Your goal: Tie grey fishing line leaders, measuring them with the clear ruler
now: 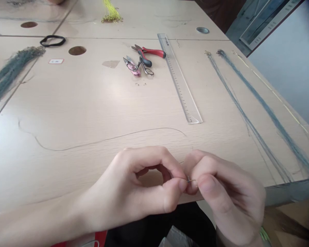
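Above the table's front edge, my left hand [149,185] is closed, thumb and forefinger pinching a thin dark thread [188,180]. My right hand [226,192] is closed beside it, its thumb and fingers pinched at the same short, curved bit of thread between the fingertips. Any knot or small fitting there is too small to make out. Beyond my hands a long thin thread [103,140] lies in a loose curve across the table. Whether it joins the piece in my fingers is hidden.
Red-handled pliers [149,53], small scissors [137,67] and a clear ruler [179,79] lie ahead. Bundles of blue-grey threads lie at right [267,111] and left [11,75]. Farther back are a black band [53,41], yellow threads [110,12] and a tape roll [203,30].
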The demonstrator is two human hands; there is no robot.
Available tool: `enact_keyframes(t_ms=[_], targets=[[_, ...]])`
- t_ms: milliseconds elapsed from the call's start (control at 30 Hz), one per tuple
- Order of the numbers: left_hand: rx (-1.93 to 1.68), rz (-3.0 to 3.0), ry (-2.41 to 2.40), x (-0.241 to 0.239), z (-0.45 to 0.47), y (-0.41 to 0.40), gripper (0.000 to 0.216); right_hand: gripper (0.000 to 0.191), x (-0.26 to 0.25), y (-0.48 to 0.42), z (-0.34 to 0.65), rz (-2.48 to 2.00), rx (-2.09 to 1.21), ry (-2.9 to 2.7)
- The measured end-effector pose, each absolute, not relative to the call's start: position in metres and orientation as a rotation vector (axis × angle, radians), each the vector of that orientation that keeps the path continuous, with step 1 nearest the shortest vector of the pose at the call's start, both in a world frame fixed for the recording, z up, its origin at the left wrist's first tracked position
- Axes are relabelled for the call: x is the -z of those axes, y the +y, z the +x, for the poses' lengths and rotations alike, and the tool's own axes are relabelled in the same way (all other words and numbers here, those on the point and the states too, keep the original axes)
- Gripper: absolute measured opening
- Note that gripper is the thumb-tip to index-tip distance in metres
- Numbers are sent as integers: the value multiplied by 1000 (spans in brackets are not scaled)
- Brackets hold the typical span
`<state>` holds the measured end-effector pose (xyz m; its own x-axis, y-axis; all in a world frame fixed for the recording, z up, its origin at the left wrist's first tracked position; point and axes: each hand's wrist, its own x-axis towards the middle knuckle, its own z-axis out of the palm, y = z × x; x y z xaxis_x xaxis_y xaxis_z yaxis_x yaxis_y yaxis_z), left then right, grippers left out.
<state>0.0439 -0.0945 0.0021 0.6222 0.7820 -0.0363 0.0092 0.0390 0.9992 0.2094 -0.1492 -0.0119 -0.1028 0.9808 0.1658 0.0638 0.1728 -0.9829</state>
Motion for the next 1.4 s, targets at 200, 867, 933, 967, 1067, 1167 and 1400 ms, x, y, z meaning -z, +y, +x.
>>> enact_keyframes(t_ms=[200,867,933,967,1067,1167,1400], targets=[[-648,1390,721,-3,42,-95,11,28,12,-149,207,-1078,-1110,-1412],[-626,1323,775,-6,43,-94,17,12,8,-149,204,-1044,-1069,-1358],[-628,1321,776,-6,43,-95,17,12,9,-149,204,-1038,-1062,-1357],[-629,1319,777,-7,43,-95,17,12,9,-149,205,-1028,-1050,-1351],[-620,1324,769,-7,42,-95,16,12,11,-148,205,-1011,-1034,-1356],[-612,1332,764,-6,42,-95,15,12,10,-148,204,-1015,-1048,-1354],[-621,1337,752,-4,42,-95,13,13,7,-147,204,-1039,-1062,-1350]])
